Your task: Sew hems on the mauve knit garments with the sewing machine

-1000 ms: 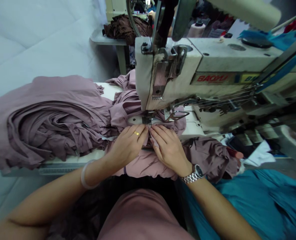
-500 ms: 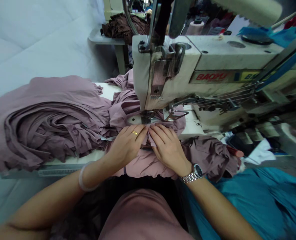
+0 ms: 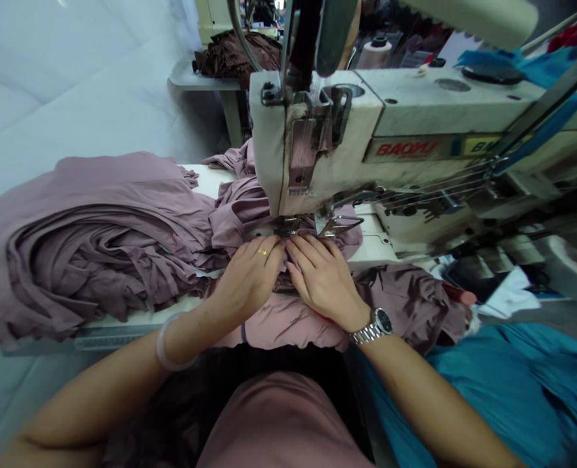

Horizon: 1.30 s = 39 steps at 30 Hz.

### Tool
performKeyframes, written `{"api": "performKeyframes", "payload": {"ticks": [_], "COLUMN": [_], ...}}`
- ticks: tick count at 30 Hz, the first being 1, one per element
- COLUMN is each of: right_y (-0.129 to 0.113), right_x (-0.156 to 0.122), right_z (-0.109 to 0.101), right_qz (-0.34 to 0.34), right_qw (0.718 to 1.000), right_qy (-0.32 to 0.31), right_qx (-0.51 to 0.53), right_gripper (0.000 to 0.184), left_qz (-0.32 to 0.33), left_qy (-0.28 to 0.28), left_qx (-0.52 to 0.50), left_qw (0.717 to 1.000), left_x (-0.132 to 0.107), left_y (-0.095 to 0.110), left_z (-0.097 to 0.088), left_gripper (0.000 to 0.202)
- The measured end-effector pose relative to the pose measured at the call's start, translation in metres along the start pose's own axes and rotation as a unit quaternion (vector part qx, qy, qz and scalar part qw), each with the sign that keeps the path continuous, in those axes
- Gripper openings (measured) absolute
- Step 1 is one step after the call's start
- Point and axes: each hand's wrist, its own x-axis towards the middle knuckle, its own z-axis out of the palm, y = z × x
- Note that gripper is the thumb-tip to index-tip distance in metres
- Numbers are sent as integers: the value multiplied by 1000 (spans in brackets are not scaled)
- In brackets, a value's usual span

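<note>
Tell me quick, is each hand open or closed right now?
Left hand: open, fingers pressed on the mauve fabric.
Right hand: open, fingers pressed on the same fabric.

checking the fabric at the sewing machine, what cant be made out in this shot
Head view only:
- where the mauve fabric feeds in: covered by the left hand and right hand
- needle: behind the sewing machine head, too small to tell
- yellow label: lettering cut off by a metal bar
- far sewing machine: cut off by the top edge
</note>
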Motion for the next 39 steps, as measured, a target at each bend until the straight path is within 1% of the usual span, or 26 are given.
{"api": "performKeyframes", "payload": {"ticks": [4,9,14,18,22,27,31,37,39], "right_y": [4,3,1,0,1,5,9,13,14], "right_x": [0,-4,-1,4,7,8,11,15,15], "right_z": [1,2,1,-1,-2,2,5,5,6], "right_qz": [-14,-37,-30,-21,-12,5,22,52,54], "right_qw": [1000,998,996,996,997,998,995,989,988], "right_qy": [7,45,70,67,55,43,37,14,12], "right_qx": [3,20,36,55,53,55,86,136,143], "right_gripper": [40,30,25,24,25,29,30,29,29], "left_qz": [12,65,80,74,66,46,44,50,44], "left_qy": [4,24,50,49,47,55,52,65,58], "left_qx": [-1,5,1,-2,-8,-6,-4,2,6], "left_qw": [1000,998,995,996,997,997,998,997,997], "left_x": [0,-2,-3,-1,3,8,9,10,10], "left_y": [-2,-7,-10,-10,-11,-14,-17,-19,-18], "left_z": [-2,-7,-8,-7,-7,-6,-5,-4,-5], "left_gripper": [35,23,15,15,18,22,23,24,24]}}
